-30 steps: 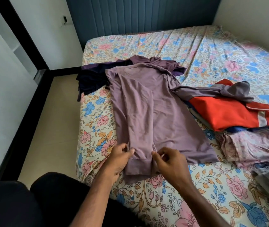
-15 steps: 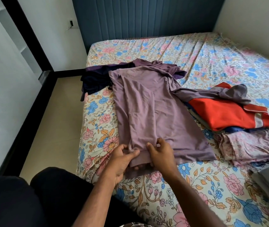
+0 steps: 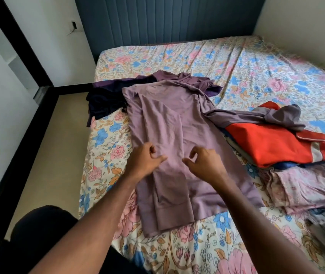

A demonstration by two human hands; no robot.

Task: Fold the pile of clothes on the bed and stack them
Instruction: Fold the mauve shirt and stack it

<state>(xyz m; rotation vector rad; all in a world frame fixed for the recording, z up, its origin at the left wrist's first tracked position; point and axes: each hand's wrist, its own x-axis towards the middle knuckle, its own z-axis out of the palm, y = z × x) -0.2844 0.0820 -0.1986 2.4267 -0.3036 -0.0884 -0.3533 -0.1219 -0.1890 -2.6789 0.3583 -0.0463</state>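
Both our hands have left the sleeve cuff and moved up the purple top (image 3: pixel 169 135); our left hand (image 3: pixel 144 163) and right hand (image 3: pixel 205 162) hover loosely curled, grasping nothing, likely smoothing it, near the bed's (image 3: pixel 256 62) left edge.

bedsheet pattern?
Head view: the cotton bedsheet is cream with a pink, blue and orange floral print.

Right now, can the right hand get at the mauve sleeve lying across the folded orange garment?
Probably yes. The right hand hovers over the mauve long-sleeved top; its sleeve lies uncovered on the folded orange garment, nothing between them.
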